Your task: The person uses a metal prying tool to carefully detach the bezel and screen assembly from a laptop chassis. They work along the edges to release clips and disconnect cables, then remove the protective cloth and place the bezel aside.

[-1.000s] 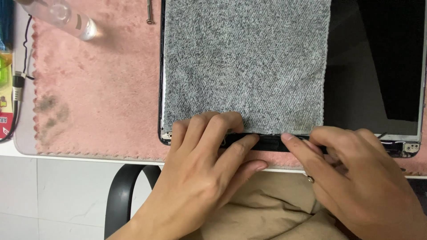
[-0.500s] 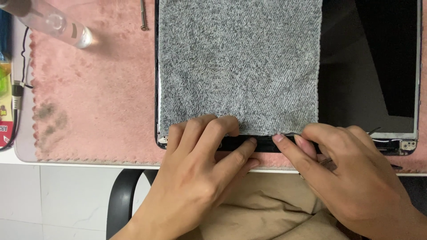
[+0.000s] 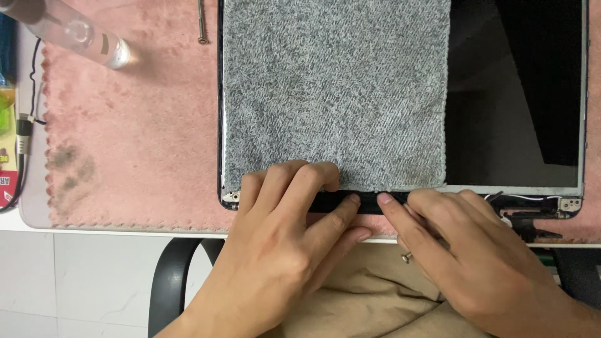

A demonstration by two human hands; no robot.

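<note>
Evidently both hands pinch the thin black plastic bezel strip point(image 3: 363, 201) at lower centre: left hand point(image 3: 282, 231) and right hand point(image 3: 463, 244) clamp it, while a grey towel point(image 3: 335, 94) cushions the dark laptop screen panel point(image 3: 519, 100).

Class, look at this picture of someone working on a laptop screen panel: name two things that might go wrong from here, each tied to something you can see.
1. Both hands, the left hand and right hand, press on the black strip at the edge of the screen panel; too much force might crack it.
2. The loose screw on the pink mat may roll off and get lost.
</note>
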